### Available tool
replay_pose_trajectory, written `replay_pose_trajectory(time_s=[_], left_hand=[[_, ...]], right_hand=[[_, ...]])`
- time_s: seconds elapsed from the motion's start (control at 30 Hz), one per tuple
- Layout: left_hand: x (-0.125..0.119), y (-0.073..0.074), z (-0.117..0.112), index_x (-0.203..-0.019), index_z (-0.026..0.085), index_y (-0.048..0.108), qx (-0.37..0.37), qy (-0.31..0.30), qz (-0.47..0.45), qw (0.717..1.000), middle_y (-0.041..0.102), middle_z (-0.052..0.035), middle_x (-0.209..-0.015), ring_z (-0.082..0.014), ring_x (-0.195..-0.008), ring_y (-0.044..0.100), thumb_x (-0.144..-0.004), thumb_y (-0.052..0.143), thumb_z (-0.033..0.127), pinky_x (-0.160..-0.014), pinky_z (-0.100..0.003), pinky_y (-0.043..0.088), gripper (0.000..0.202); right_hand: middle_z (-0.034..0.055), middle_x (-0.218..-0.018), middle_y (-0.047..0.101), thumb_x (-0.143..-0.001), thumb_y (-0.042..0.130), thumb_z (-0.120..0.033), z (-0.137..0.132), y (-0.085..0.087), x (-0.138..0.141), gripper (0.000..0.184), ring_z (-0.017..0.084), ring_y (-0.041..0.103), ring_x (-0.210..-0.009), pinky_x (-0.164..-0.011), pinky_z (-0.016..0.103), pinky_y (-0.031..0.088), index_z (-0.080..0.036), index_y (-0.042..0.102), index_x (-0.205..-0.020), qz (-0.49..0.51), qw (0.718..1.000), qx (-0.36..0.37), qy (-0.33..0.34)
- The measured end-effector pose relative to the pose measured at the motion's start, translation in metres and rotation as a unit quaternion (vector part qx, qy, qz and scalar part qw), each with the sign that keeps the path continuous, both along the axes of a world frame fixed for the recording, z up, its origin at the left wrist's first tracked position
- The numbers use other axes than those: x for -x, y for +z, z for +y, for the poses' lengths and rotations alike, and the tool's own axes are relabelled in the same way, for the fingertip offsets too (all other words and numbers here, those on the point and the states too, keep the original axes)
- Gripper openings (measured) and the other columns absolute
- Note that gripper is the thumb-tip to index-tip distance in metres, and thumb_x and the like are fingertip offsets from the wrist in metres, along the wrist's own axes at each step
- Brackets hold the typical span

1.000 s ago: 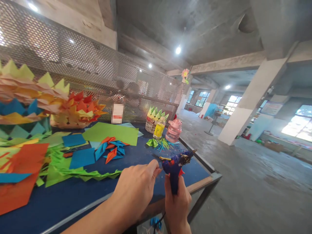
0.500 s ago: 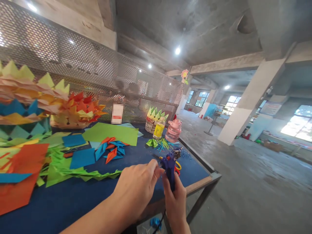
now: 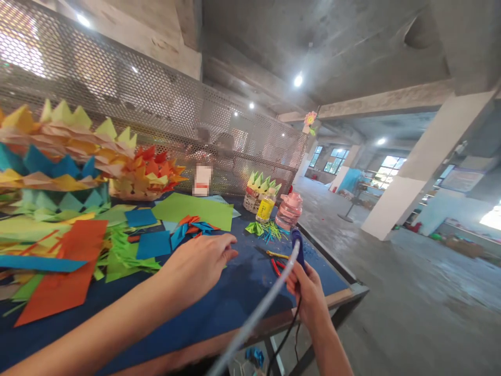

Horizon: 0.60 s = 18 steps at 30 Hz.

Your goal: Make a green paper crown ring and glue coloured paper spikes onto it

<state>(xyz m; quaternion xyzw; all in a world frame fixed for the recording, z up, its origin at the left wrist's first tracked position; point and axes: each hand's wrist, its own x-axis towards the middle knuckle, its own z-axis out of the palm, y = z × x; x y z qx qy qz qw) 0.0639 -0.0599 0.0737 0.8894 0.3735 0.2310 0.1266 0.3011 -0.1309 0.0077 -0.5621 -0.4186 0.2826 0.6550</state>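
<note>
My right hand (image 3: 307,287) is wrapped round a dark blue hot glue gun (image 3: 298,248), held over the table's right side. A long translucent glue stick (image 3: 254,316) juts from its rear toward me, and a black cord hangs below. My left hand (image 3: 207,261) is over the table beside folded blue and orange paper pieces (image 3: 191,230). Its fingers are curled together; what they hold, if anything, is hidden. Between the hands lie red- and yellow-handled scissors (image 3: 276,266), partly behind the glue stick. Green fringed paper (image 3: 121,256) lies left of my left hand.
Layered folded-paper baskets (image 3: 62,172) stand at the left. Behind are a small paper-edged basket (image 3: 252,201), a yellow-labelled bottle (image 3: 266,208) and a pink bottle (image 3: 288,211). Paper sheets (image 3: 195,210) cover much of the blue tabletop (image 3: 156,318). A perforated metal screen (image 3: 156,99) closes the back.
My hands have moved apart. The right hand has shifted right with the glue gun, now showing the glue stick at its rear. The left has moved up and left. The view has turned slightly left.
</note>
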Motion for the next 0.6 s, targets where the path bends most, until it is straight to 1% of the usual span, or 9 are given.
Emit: replay_pose_trajectory(time_s=[0.07, 0.13, 0.17, 0.23, 0.3, 0.4, 0.5, 0.6], left_hand=[[0.008, -0.005, 0.018, -0.106, 0.019, 0.067, 0.000, 0.009, 0.024, 1.000, 0.072, -0.0110, -0.104, -0.0283, -0.098, 0.065, -0.093, 0.035, 0.026, -0.083, -0.039, 0.047, 0.036], [0.015, -0.016, 0.034, -0.099, 0.019, 0.068, 0.015, 0.000, 0.043, 0.999, 0.073, -0.0093, -0.099, -0.0255, -0.096, 0.065, -0.089, 0.037, 0.021, -0.083, -0.037, 0.046, 0.033], [0.017, -0.023, 0.040, -0.097, 0.019, 0.068, 0.025, -0.004, 0.048, 0.999, 0.073, -0.0087, -0.098, -0.0249, -0.096, 0.065, -0.086, 0.041, 0.022, -0.083, -0.035, 0.046, 0.029], [0.021, -0.036, 0.048, -0.099, 0.018, 0.066, 0.036, -0.030, 0.044, 0.998, 0.071, -0.0078, -0.100, -0.0238, -0.098, 0.063, -0.081, 0.051, 0.027, -0.085, -0.033, 0.045, 0.025], [0.023, -0.045, 0.049, -0.101, 0.017, 0.063, 0.050, -0.046, 0.033, 0.997, 0.070, -0.0072, -0.102, -0.0231, -0.098, 0.063, -0.076, 0.058, 0.030, -0.084, -0.031, 0.045, 0.029], [0.024, -0.049, 0.044, -0.102, 0.018, 0.061, 0.050, -0.048, 0.032, 0.997, 0.068, -0.0061, -0.103, -0.0235, -0.097, 0.062, -0.074, 0.060, 0.033, -0.083, -0.032, 0.045, 0.031], [0.021, -0.051, 0.037, -0.100, 0.020, 0.058, 0.027, -0.046, 0.045, 0.998, 0.067, -0.0042, -0.101, -0.0233, -0.095, 0.062, -0.076, 0.059, 0.030, -0.082, -0.032, 0.044, 0.026], [0.017, -0.059, 0.031, -0.105, 0.019, 0.054, -0.016, -0.028, 0.041, 0.999, 0.066, -0.0057, -0.101, -0.0225, -0.096, 0.062, -0.083, 0.050, 0.020, -0.083, -0.033, 0.046, 0.023]], right_hand=[[-0.0109, -0.049, 0.028, -0.068, 0.068, -0.059, -0.001, 0.008, -0.006, 0.051, 0.005, 0.021, -0.042, -0.038, 0.018, 0.020, -0.022, 0.034, -0.058, 0.023, 0.998, 0.019, 0.053], [-0.0110, -0.048, 0.025, -0.068, 0.066, -0.063, -0.002, 0.016, -0.009, 0.053, 0.005, 0.019, -0.042, -0.038, 0.018, 0.020, -0.023, 0.034, -0.057, 0.036, 0.993, 0.037, 0.103], [-0.0111, -0.048, 0.025, -0.068, 0.065, -0.065, -0.002, 0.019, -0.009, 0.053, 0.005, 0.019, -0.042, -0.038, 0.018, 0.020, -0.022, 0.035, -0.057, 0.040, 0.990, 0.046, 0.124], [-0.0110, -0.046, 0.026, -0.068, 0.063, -0.068, -0.002, 0.022, -0.008, 0.053, 0.005, 0.021, -0.041, -0.038, 0.018, 0.022, -0.022, 0.039, -0.058, 0.041, 0.985, 0.063, 0.156], [-0.0090, -0.046, 0.034, -0.069, 0.064, -0.066, 0.001, 0.022, -0.006, 0.051, 0.006, 0.028, -0.041, -0.039, 0.018, 0.025, -0.020, 0.045, -0.059, 0.033, 0.980, 0.083, 0.177], [-0.0068, -0.047, 0.042, -0.072, 0.068, -0.058, 0.008, 0.019, -0.001, 0.044, 0.007, 0.039, -0.042, -0.039, 0.019, 0.029, -0.017, 0.053, -0.065, 0.010, 0.977, 0.108, 0.185], [-0.0089, -0.047, 0.040, -0.076, 0.066, -0.054, 0.015, 0.018, 0.003, 0.039, 0.008, 0.042, -0.041, -0.038, 0.019, 0.032, -0.016, 0.059, -0.076, -0.015, 0.977, 0.116, 0.176], [-0.0100, -0.049, 0.039, -0.078, 0.064, -0.052, 0.021, 0.021, 0.006, 0.041, 0.007, 0.042, -0.041, -0.037, 0.018, 0.032, -0.015, 0.062, -0.094, -0.040, 0.978, 0.116, 0.169]])
